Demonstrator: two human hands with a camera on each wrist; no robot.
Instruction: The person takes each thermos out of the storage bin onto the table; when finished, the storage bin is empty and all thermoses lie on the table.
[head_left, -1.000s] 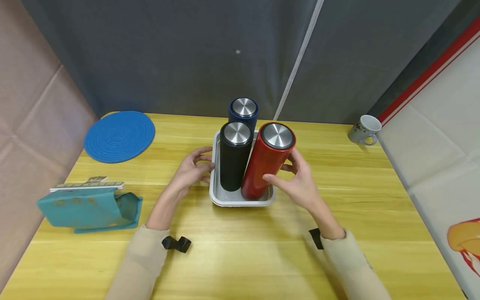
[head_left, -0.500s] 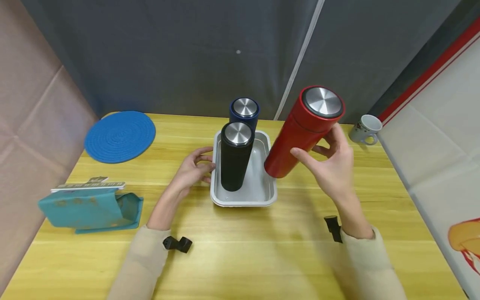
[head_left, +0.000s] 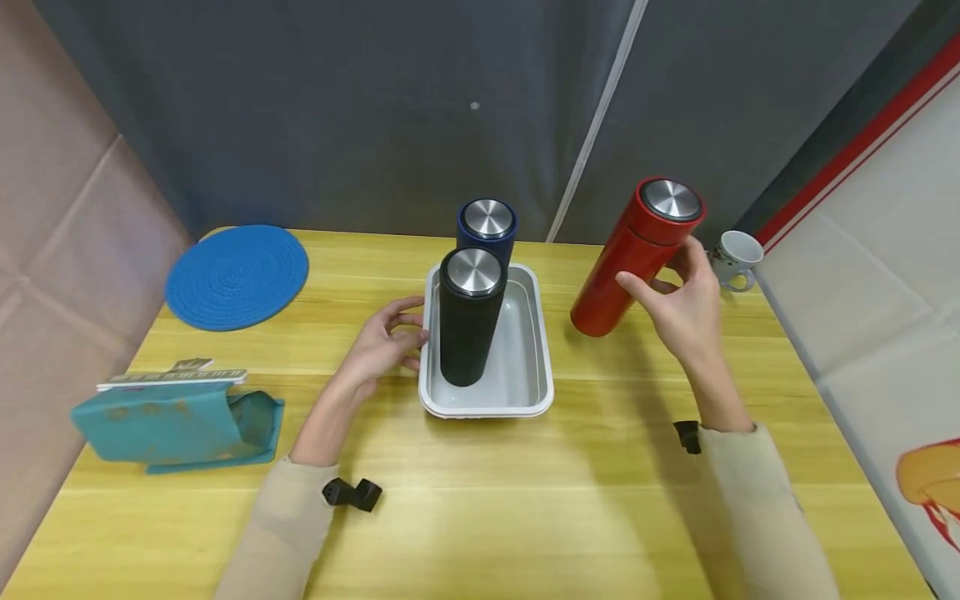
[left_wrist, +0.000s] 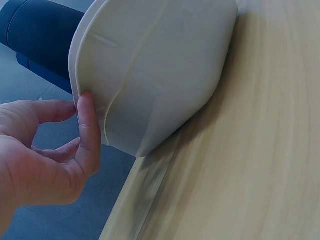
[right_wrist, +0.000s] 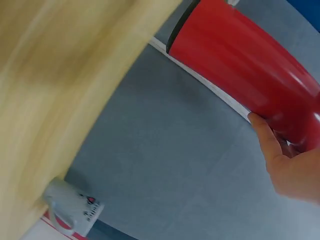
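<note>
My right hand (head_left: 686,308) holds a red thermos (head_left: 622,262), thumb on the near side and fingers behind it. The thermos leans with its steel lid to the right; its black-edged base (right_wrist: 181,27) shows in the right wrist view. My left hand (head_left: 378,346) pinches the left rim of a light grey tray (head_left: 525,400), with the thumb at the rim and a finger (left_wrist: 90,132) against the outer wall. Inside the tray a black thermos (head_left: 468,333) stands upright. Behind it is a dark blue thermos (head_left: 487,237), its lower part hidden by the black one.
A white patterned mug (head_left: 735,258) stands at the back right corner, just beyond my right hand. A round blue woven mat (head_left: 236,279) lies at the back left. Nearer, a teal bag (head_left: 161,421) rests on its side with a pale clip strip. A grey curtain (head_left: 337,108) hangs behind the wooden table (head_left: 480,517).
The red thermos has been lifted out of the tray and carried right by my right hand; it is now over the table beside the tray. My left hand stays at the rim.
</note>
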